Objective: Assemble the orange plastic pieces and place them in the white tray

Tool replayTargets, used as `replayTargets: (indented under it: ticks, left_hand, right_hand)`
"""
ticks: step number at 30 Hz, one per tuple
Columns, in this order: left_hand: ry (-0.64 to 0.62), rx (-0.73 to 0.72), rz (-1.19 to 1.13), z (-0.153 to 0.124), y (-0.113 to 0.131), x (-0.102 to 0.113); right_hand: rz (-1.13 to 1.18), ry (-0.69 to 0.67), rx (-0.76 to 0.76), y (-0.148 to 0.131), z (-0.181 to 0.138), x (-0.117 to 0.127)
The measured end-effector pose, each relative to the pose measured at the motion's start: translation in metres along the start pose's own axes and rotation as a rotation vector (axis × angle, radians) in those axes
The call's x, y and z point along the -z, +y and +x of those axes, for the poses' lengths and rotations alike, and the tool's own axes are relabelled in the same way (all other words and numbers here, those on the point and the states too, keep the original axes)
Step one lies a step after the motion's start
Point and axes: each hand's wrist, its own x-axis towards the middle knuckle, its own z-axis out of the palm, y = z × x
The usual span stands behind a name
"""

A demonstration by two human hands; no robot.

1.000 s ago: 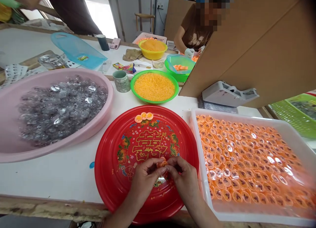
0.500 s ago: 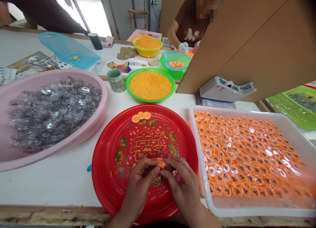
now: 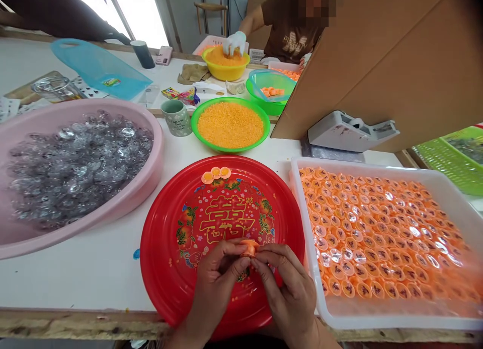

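My left hand (image 3: 217, 281) and my right hand (image 3: 287, 286) meet over the near part of a red round tray (image 3: 169, 248). Both pinch one small orange capsule (image 3: 249, 247) between fingertips and thumbs. Three finished orange capsules (image 3: 216, 174) lie at the tray's far rim. To the right stands a white bin (image 3: 381, 321) filled with several rows of orange capsules. On the left a pink basin (image 3: 151, 172) holds a heap of clear plastic shells. A green bowl (image 3: 230, 125) of yellow grains sits beyond the tray.
A grey-green mug (image 3: 175, 117) stands by the green bowl. A cardboard sheet (image 3: 381, 62) leans over a white tape dispenser (image 3: 349, 130). Across the table a person's gloved hand (image 3: 234, 42) reaches into a yellow bowl (image 3: 225, 67). A blue lid (image 3: 100, 69) and green baskets (image 3: 451, 160) lie farther off.
My hands keep working the same capsule, shifting slightly toward me. The person opposite has moved a gloved hand from the small green bowl area into the yellow bowl.
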Motion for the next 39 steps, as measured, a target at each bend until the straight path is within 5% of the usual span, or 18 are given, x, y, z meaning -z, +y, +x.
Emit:
replayTargets:
  ticks: [19, 22, 29, 39]
  left_hand:
    - [-0.069, -0.133, 0.387, 0.002, 0.021, 0.006]
    - [-0.049, -0.166, 0.405, 0.001, 0.024, 0.006]
    - [0.135, 0.064, 0.034, -0.004, 0.012, -0.011]
    - [0.192, -0.049, 0.137, -0.001, 0.003, -0.028]
  right_hand:
    - [-0.079, -0.352, 0.199, 0.012, 0.001, 0.021]
    - [-0.053, -0.331, 0.179, 0.016, -0.002, 0.018]
    - [-0.105, -0.085, 0.024, 0.012, -0.004, -0.002]
    - [-0.241, -0.033, 0.145, 0.018, -0.015, -0.002]
